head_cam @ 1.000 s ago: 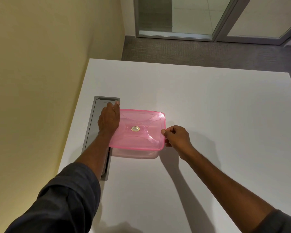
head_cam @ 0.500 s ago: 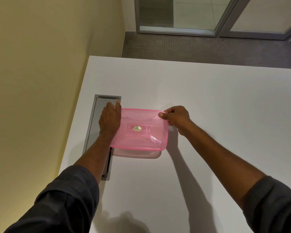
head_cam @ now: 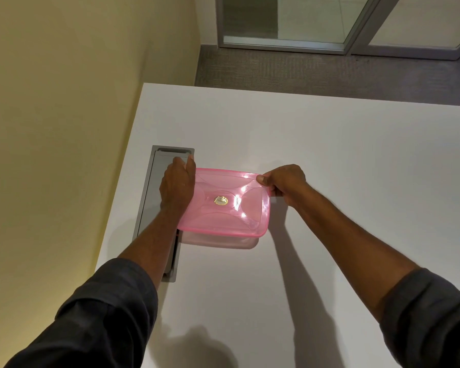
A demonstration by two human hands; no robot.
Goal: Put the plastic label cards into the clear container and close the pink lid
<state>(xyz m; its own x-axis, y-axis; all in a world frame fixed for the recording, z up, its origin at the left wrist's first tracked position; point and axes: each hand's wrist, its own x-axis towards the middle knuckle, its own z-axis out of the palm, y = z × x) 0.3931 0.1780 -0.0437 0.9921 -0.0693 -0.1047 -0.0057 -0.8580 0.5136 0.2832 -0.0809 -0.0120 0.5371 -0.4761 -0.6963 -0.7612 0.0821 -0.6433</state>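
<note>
A translucent pink lid (head_cam: 225,205) with a small gold sticker lies on top of the clear container (head_cam: 218,241), whose front wall shows below the lid's near edge. My left hand (head_cam: 177,187) presses against the lid's left edge, fingers curled over it. My right hand (head_cam: 283,184) pinches the lid's far right corner between thumb and fingers. No label cards are visible; the inside of the container is hidden by the lid.
The container stands on a white table (head_cam: 329,168), beside a grey recessed cable tray (head_cam: 158,187) near the table's left edge. A yellow wall runs along the left. Carpet and glass doors lie beyond the far table edge.
My right hand moved from the lid's right edge up to its far right corner. The left hand stayed on the left edge. The view shifted slightly.
</note>
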